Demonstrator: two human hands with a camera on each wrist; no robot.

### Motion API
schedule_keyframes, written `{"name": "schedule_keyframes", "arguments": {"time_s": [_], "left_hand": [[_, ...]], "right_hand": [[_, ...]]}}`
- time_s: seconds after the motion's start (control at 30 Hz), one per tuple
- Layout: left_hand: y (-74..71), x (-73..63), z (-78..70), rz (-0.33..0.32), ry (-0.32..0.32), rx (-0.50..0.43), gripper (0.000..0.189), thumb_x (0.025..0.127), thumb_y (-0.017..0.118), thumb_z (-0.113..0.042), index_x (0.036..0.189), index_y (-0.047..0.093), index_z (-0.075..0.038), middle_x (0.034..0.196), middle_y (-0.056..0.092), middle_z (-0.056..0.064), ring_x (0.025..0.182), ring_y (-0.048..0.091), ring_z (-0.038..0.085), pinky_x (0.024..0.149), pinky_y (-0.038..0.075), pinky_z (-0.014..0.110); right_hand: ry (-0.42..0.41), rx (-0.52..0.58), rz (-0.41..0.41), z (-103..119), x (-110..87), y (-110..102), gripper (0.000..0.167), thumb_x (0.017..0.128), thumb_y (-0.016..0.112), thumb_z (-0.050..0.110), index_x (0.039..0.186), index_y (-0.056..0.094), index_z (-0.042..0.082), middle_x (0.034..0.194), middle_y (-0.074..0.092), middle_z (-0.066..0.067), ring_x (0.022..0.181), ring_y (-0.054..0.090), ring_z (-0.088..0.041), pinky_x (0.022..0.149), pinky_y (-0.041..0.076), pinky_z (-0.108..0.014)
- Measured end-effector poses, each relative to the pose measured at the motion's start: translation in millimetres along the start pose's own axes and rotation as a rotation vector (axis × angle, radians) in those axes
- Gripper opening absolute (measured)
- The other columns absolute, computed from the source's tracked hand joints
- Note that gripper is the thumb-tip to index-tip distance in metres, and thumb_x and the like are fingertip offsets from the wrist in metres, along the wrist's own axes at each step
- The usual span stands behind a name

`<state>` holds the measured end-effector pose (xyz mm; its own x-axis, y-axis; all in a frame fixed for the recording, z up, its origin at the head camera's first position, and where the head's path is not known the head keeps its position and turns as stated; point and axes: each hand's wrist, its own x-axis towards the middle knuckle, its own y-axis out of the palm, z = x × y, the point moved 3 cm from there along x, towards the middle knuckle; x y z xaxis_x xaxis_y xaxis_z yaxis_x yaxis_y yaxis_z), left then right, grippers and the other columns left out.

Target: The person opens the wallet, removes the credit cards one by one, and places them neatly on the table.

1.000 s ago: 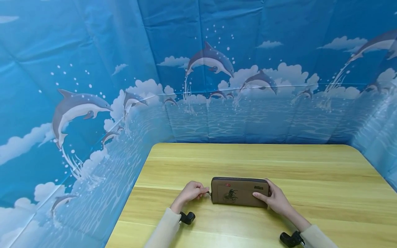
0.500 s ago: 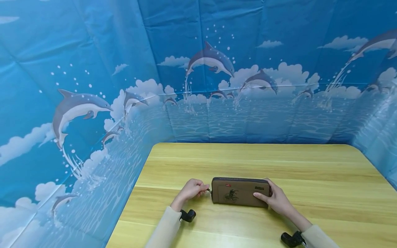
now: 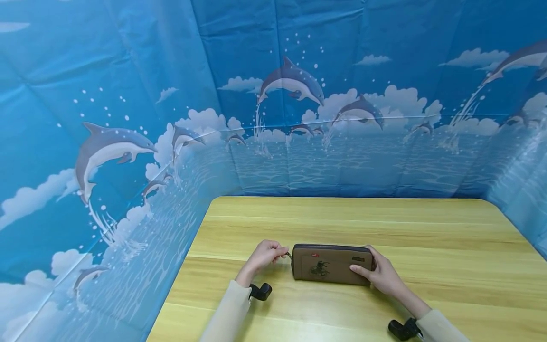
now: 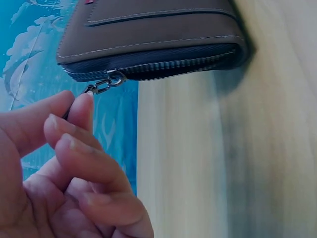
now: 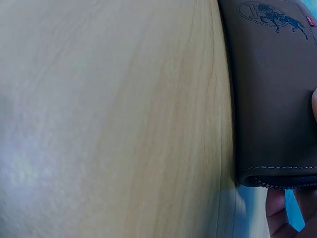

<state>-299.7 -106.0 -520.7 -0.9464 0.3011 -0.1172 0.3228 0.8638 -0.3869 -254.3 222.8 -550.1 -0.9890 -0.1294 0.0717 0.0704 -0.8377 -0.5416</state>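
A brown zip-around wallet [image 3: 333, 264] stands on its long edge on the table, a dark horse print and a small red tag on its front. My left hand [image 3: 266, 255] is at its left end, thumb and index finger pinching the zipper pull [image 4: 101, 88]. In the left wrist view the slider [image 4: 116, 78] sits near the wallet's corner, and the zipper teeth [image 4: 173, 65] to its right stand apart. My right hand [image 3: 383, 276] grips the wallet's right end, thumb on the front face and the other fingers mostly hidden behind.
The wood-grain table [image 3: 448, 247] has rounded far corners. Behind it and along its left and right sides hangs a blue dolphin-print sheet [image 3: 273, 156]. Black wrist cameras [image 3: 261, 291] are strapped at both cuffs.
My left hand has moved slightly away from me, up along the wallet's left end, with the zipper pull between its fingertips. The right hand and the wallet have hardly moved.
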Motion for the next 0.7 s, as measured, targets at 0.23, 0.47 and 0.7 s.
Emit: {"name": "schedule_keyframes", "arguments": {"time_s": [0.23, 0.47, 0.7], "left_hand": [[-3.4, 2.9, -8.9, -0.006, 0.01, -0.061, 0.039, 0.093, 0.063, -0.027, 0.07, 0.056, 0.004, 0.067, 0.056, 0.012, 0.058, 0.047, 0.013, 0.059, 0.037, 0.026], [-4.7, 1.4, -22.9, -0.001, 0.038, -0.069, 0.043, 0.093, 0.062, -0.031, 0.069, 0.052, 0.003, 0.08, 0.061, 0.024, 0.063, 0.05, 0.019, 0.066, 0.038, 0.032], [-1.1, 0.8, -24.4, 0.021, 0.051, -0.098, 0.044, 0.094, 0.062, -0.028, 0.071, 0.051, 0.008, 0.086, 0.061, 0.029, 0.061, 0.046, 0.015, 0.066, 0.04, 0.034]], "right_hand": [[-0.029, 0.005, -0.008, -1, -0.8, 0, 0.056, 0.083, 0.073, 0.038, 0.125, 0.049, 0.009, 0.091, 0.06, -0.004, 0.07, 0.052, -0.016, 0.059, 0.043, -0.029], [-0.004, -0.008, -0.004, -1, -1.1, 1, 0.067, 0.083, 0.072, 0.039, 0.133, 0.044, 0.006, 0.089, 0.059, -0.004, 0.065, 0.048, -0.017, 0.055, 0.039, -0.029], [-0.017, -0.029, -0.015, 1, -2.6, 0, 0.066, 0.083, 0.072, 0.038, 0.132, 0.045, 0.005, 0.093, 0.06, -0.007, 0.068, 0.048, -0.017, 0.058, 0.04, -0.029]]}}
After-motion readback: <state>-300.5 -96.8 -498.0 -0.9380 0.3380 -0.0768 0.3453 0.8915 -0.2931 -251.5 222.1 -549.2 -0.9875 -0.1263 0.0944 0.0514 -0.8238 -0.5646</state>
